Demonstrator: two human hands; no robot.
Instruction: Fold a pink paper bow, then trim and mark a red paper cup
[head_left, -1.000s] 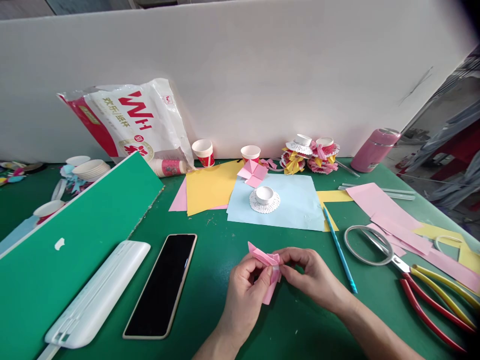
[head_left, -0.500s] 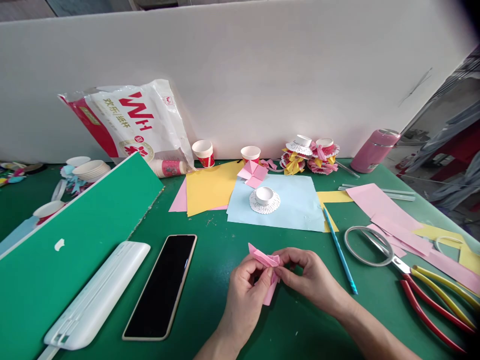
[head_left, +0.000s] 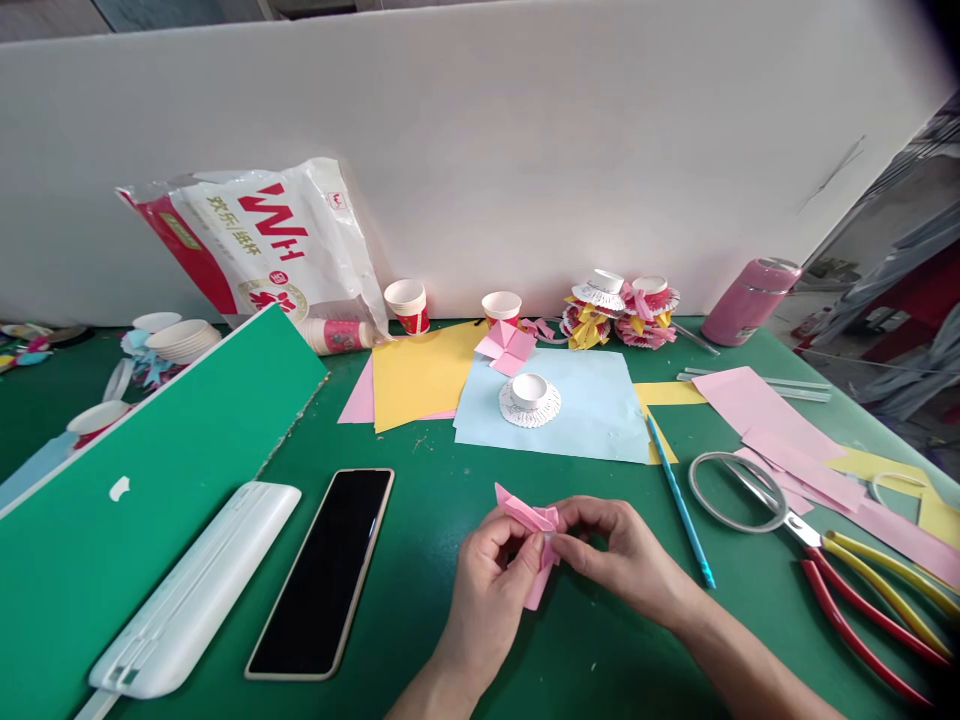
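Observation:
Between both hands I have a folded piece of pink paper (head_left: 527, 512), held above the green table near its front. My left hand (head_left: 491, 580) pinches it from the left with thumb and fingers. My right hand (head_left: 611, 545) grips its right end between thumb and fingertips, which partly hide the folds. Beyond them a white cup-like piece (head_left: 529, 391) with a fringed rim rests on light blue paper (head_left: 592, 430). Behind it lies a pink folded paper piece (head_left: 504, 348), against a paper cup (head_left: 500, 306).
To the left lie a phone (head_left: 322, 575), a white elongated device (head_left: 196, 590) and a green board (head_left: 165, 450). On the right are a blue stick (head_left: 681, 502), a roll of clear tape (head_left: 697, 495), scissors (head_left: 806, 532) and pink paper strips (head_left: 772, 415). A pink flask (head_left: 750, 302) stands behind.
Both hands stay almost in place, still on the pink paper. The paper has shifted very slightly to the left.

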